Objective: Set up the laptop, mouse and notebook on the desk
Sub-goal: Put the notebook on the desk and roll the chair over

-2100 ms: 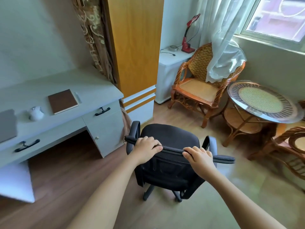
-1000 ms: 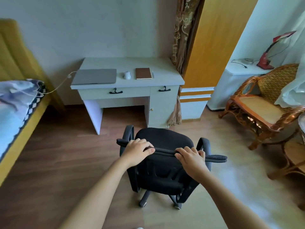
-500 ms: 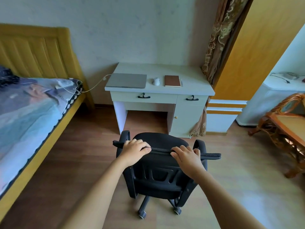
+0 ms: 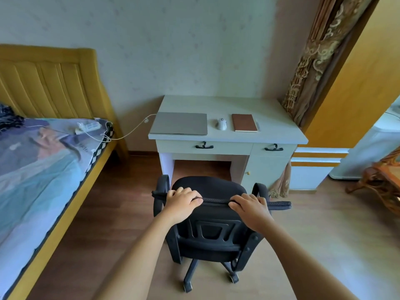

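A white desk (image 4: 277, 131) stands against the far wall. On it lie a closed grey laptop (image 4: 179, 123) at the left, a white mouse (image 4: 221, 123) in the middle and a closed brown notebook (image 4: 244, 123) at the right. A black office chair (image 4: 211, 232) on castors faces the desk's knee space. My left hand (image 4: 180, 202) and my right hand (image 4: 252, 210) both grip the top edge of its backrest.
A bed (image 4: 32, 169) with a yellow headboard fills the left side; a power strip (image 4: 88, 126) on it feeds a white cable (image 4: 132, 132) to the laptop. A curtain and orange wardrobe (image 4: 355, 83) stand right of the desk, a rattan chair (image 4: 381, 180) at far right.
The view has swung left from the rattan furniture to face the desk squarely. The chair, held by both hands throughout, has turned and rolled closer to the desk.
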`<state>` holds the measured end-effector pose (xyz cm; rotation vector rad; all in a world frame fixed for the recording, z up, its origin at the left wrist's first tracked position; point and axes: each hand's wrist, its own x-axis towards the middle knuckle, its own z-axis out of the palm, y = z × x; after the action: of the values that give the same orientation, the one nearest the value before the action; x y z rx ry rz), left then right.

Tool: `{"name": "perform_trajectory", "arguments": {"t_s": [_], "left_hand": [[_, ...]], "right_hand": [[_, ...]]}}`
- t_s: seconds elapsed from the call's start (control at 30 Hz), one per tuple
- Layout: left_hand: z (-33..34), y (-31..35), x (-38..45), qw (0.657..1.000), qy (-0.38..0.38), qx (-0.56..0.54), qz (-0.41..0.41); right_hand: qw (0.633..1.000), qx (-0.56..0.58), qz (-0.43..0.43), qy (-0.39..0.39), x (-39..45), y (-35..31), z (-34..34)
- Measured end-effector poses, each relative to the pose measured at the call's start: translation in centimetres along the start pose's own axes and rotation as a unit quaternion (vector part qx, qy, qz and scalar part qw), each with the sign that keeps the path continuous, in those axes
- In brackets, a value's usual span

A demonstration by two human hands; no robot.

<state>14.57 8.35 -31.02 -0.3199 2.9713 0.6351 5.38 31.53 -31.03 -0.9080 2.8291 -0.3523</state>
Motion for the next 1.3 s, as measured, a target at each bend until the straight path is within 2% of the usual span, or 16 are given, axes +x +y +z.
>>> {"name": "perform_trajectory", "arguments": {"t_s": [0.17, 0.73, 0.9, 1.1, 1.3], "left_hand": [[-1.3, -2.5, 4.7, 1.0, 0.005, -0.011, 0.0], [-3.5, -3.9, 18.2, 0.998, 0.046, -0.01, -0.033], [-3.9, -4.9, 20.0, 0.997, 0.065, -0.03, -0.03], [-3.9, -5.1, 20.1, 0.996, 0.078, -0.034, -0.018], [-4.2, -5.1, 19.8, 0.998, 0.065, -0.02, -0.004]], "right_hand": [[1.0, 0.007, 0.007, -0.009, 5.4, -0.5, 0.2], [1.0, 0.005, -0.029, -0.007, 21.0, 3.3, -1.8], [0.999, 0.004, -0.041, 0.019, 22.7, 3.5, -1.9], [0.999, 0.017, -0.036, 0.006, 23.1, 3.6, -1.9], [0.998, 0.03, 0.002, -0.054, 23.2, 3.1, -2.7]]}}
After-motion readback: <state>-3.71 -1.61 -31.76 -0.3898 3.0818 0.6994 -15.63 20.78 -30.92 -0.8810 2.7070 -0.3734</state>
